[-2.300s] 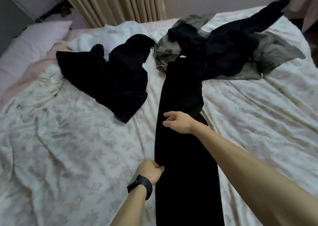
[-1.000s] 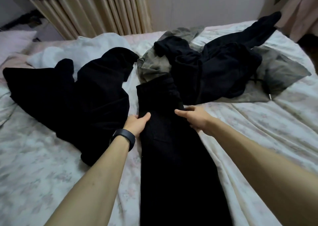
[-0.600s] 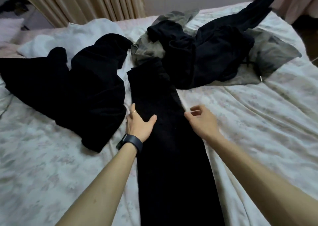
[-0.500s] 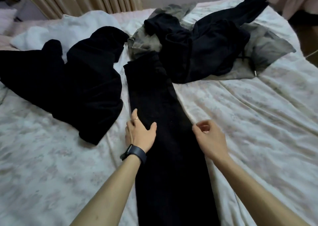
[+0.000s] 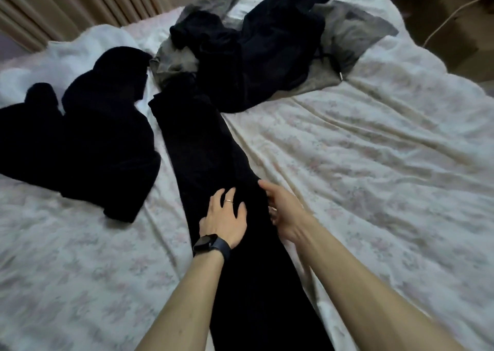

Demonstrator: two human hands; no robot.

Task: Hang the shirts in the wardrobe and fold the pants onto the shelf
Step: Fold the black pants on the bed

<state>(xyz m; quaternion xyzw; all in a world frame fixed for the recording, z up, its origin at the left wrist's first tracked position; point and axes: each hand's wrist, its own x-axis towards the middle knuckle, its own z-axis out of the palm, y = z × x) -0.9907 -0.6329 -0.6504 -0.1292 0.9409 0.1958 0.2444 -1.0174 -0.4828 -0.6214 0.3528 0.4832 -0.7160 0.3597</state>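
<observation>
Black pants (image 5: 203,147) lie stretched out lengthwise on the bed, running from the clothes pile toward me. My left hand (image 5: 224,217), with a ring and a black wristband, rests flat on the pants with its fingers spread. My right hand (image 5: 283,211) sits at the pants' right edge with the index finger straight along the fabric; whether its lower fingers hold the edge is unclear.
A black garment (image 5: 88,142) lies crumpled to the left of the pants. Behind them is a heap of black clothing (image 5: 256,54) over a grey garment (image 5: 350,29). White fabric (image 5: 88,48) lies at the back left. The floral bedsheet (image 5: 374,163) spreads to the right.
Both hands slid down the pants toward me, the left moving from the left edge onto the middle of the fabric. The view tilted and shifted left.
</observation>
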